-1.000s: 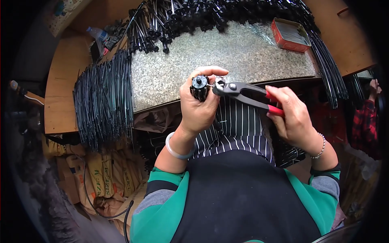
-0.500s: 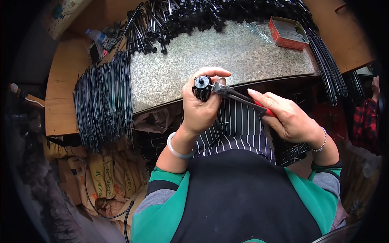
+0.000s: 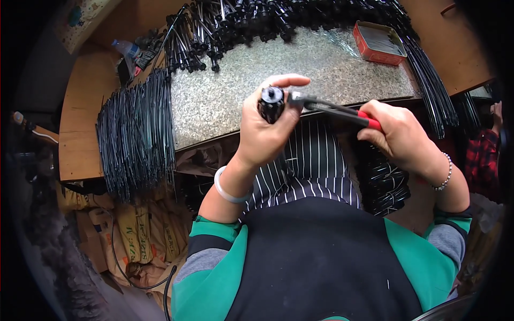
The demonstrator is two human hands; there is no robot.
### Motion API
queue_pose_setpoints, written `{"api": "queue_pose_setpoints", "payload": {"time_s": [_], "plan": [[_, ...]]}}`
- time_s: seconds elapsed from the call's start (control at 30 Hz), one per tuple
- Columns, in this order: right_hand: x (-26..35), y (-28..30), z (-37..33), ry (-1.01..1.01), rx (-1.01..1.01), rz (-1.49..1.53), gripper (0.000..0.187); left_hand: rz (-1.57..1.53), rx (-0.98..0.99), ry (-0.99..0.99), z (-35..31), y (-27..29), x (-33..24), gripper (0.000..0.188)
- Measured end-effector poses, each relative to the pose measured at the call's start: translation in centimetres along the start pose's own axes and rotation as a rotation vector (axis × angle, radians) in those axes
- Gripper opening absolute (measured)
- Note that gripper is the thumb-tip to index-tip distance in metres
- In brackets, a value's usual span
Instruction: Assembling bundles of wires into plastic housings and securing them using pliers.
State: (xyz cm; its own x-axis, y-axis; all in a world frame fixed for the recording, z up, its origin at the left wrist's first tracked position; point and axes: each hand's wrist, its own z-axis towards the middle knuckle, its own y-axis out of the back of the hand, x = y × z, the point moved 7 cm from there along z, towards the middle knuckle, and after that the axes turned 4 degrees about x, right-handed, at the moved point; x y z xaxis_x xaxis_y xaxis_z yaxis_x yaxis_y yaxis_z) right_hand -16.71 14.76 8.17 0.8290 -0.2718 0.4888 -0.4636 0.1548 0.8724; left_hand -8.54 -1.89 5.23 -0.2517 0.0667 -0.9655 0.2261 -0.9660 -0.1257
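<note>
My left hand point(image 3: 266, 130) is shut around a small black cylindrical part point(image 3: 271, 103), held upright just in front of the speckled metal-topped bench point(image 3: 225, 96). My right hand point(image 3: 402, 140) grips the red handles of a pair of pliers point(image 3: 334, 109). The pliers' jaws are closed against the right side of the black part, beside my left thumb. Both hands hover over my striped apron, near the bench's front edge.
A thick bundle of thin black rods point(image 3: 136, 136) lies on the bench at left. Several black parts point(image 3: 241, 21) are heaped along the far edge. A red tin tray point(image 3: 379, 43) sits at far right, with more black rods point(image 3: 428, 85) hanging beside it. Sacks point(image 3: 123, 235) lie below left.
The pliers' handles have squeezed together and the jaws have closed onto the black part. My right hand has shifted slightly lower and to the right.
</note>
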Motion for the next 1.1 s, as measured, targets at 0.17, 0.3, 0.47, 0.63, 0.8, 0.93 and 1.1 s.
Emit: {"api": "queue_pose_setpoints", "payload": {"time_s": [0.17, 0.3, 0.47, 0.63, 0.8, 0.93, 1.1], "plan": [[-8.7, -2.5, 0.7, -0.308, -0.236, -0.313, 0.033, -0.674, 0.028, -0.166, 1.3, 2.2, -1.2, 0.045], [-12.1, -3.2, 1.7, -0.359, -0.354, -0.632, 0.043, -0.774, 0.010, -0.173, 1.6, 2.9, -1.0, 0.036], [-2.5, -4.2, 4.8, 0.253, -0.508, 0.270, 0.108, -1.119, -0.473, -0.115, 1.6, 3.8, 2.9, 0.038], [0.9, 0.3, 7.6, 0.400, -0.757, 1.239, 0.035, -0.747, 0.217, 0.521, -1.3, -4.5, 6.3, 0.050], [2.5, 0.3, 10.1, 0.279, -0.428, 1.007, 0.020, 0.323, -0.186, -0.416, 0.4, 0.5, -3.7, 0.013], [3.6, 0.6, 10.2, 0.451, -0.363, 0.890, 0.052, 0.391, -0.198, -0.549, 3.0, -0.1, -7.5, 0.041], [3.2, 1.1, 8.5, 0.285, -0.647, 0.384, 0.087, 0.316, -0.140, -0.577, 4.2, -0.1, -8.2, 0.037]]}}
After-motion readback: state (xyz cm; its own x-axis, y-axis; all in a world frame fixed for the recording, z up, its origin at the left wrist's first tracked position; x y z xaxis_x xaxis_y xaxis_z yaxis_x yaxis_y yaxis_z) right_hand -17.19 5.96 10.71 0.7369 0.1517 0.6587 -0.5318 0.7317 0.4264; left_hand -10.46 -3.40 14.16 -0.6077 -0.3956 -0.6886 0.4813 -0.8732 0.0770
